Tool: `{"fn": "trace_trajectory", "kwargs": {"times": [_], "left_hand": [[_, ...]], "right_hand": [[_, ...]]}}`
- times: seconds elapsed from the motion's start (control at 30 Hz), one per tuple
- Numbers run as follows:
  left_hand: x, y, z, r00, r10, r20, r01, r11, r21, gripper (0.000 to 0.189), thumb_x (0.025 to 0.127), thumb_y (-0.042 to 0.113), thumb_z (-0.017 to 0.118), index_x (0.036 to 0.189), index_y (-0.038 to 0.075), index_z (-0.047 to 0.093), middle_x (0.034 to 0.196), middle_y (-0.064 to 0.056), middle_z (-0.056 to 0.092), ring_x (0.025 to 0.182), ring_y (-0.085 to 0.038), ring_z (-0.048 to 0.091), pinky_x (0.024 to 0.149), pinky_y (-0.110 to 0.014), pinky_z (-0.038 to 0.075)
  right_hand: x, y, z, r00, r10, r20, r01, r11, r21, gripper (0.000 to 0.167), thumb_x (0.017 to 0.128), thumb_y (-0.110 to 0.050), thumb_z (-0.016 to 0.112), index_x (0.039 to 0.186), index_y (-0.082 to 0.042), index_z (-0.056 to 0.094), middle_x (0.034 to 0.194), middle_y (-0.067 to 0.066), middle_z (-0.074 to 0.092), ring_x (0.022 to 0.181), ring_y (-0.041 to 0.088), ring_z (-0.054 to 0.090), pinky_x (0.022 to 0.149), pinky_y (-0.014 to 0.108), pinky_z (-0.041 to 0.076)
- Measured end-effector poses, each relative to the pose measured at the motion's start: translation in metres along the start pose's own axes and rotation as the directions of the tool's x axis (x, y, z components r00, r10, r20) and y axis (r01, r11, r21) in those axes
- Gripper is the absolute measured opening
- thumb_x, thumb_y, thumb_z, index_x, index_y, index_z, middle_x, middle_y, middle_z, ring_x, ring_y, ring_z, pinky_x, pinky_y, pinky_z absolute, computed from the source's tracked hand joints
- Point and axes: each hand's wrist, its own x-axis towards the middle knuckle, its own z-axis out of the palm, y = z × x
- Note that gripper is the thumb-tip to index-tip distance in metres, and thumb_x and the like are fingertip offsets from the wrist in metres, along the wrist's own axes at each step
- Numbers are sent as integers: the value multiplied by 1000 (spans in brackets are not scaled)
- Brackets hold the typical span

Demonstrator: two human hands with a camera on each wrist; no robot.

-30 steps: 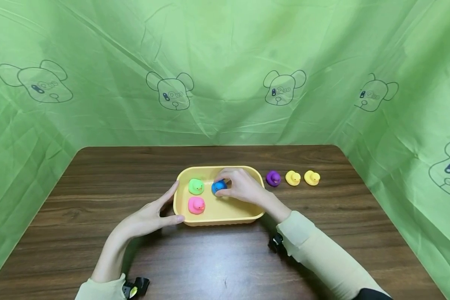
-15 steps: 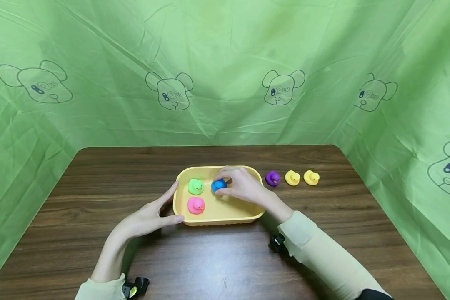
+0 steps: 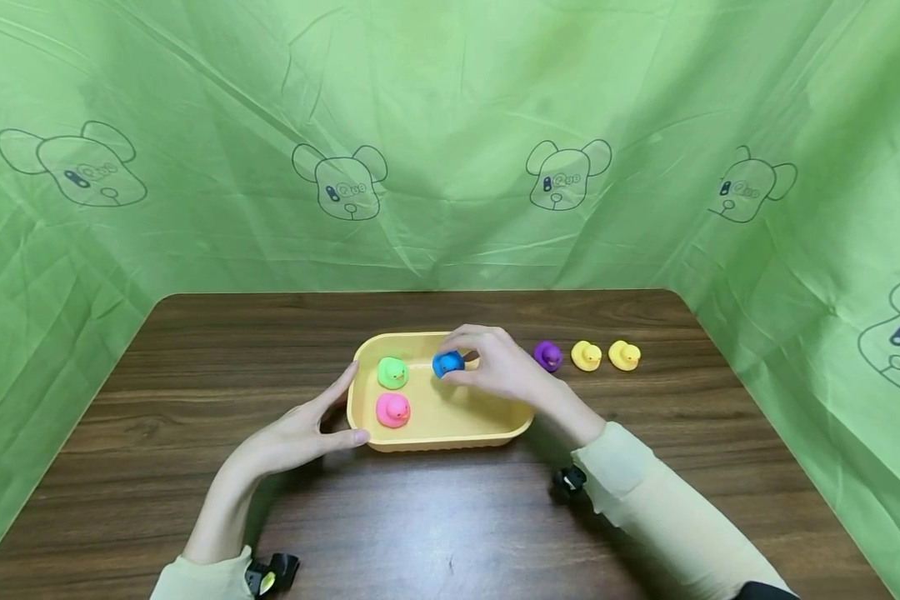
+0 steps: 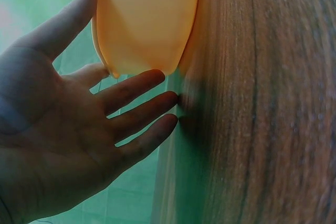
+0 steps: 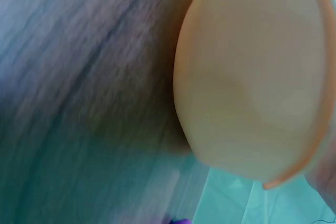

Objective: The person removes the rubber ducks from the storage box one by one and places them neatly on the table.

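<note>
A yellow rectangular tray (image 3: 450, 442) stands on the table, a green rubber duck (image 3: 392, 372) and a pink rubber duck (image 3: 393, 410) in its left half. My right hand (image 3: 495, 363) pinches a blue rubber duck (image 3: 447, 365) between thumb and fingers, over the tray's far middle. My left hand (image 3: 292, 435) spreads at the tray's left end, with thumb and index finger against the rim. In the left wrist view its fingers (image 4: 139, 90) are straight beside the tray's end. In the right wrist view the tray's outer wall (image 5: 252, 77) hides the blue duck.
To the right of the tray, a purple rubber duck (image 3: 547, 356) and two yellow rubber ducks (image 3: 587, 356) line up on the brown wooden table (image 3: 450, 517). A green cloth (image 3: 450, 242) with printed bear heads surrounds the table's back and sides.
My right hand has shifted slightly right and toward the back, carrying the blue duck with it. The left hand keeps its place at the tray's end.
</note>
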Motion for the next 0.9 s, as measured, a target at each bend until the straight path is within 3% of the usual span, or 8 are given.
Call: {"fn": "trace_trajectory", "kwargs": {"times": [0.9], "left_hand": [[0, 0, 1, 1000, 11, 2, -11, 1000, -10, 103, 92, 57, 71, 167, 33, 5, 174, -10, 16, 158, -41, 20, 123, -67, 25]], "right_hand": [[-26, 14, -34, 999, -9, -51, 10, 1000, 19, 26, 85, -19, 86, 110, -14, 79, 115, -2, 75, 104, 14, 71, 89, 36, 62]]}}
